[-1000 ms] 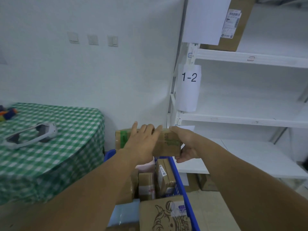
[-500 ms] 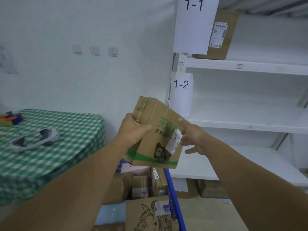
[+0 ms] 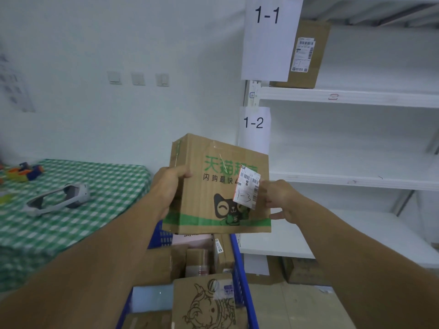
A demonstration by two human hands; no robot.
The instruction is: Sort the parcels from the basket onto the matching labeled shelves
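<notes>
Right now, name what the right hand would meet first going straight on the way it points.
The cardboard parcel: the right hand grips its right edge and points left into it; depth beyond is unclear.

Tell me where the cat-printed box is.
Centre of the head view: the box is held between left hand and right hand, above the blue basket, below the 1-2 sign.

A green-checked cloth (image 3: 99,210) covers the tabletop at left. A white and grey headset (image 3: 59,199) lies on it, with orange and blue toys (image 3: 26,170) near the far edge. Three switches (image 3: 138,78) sit in a row on the white wall (image 3: 178,55).
</notes>
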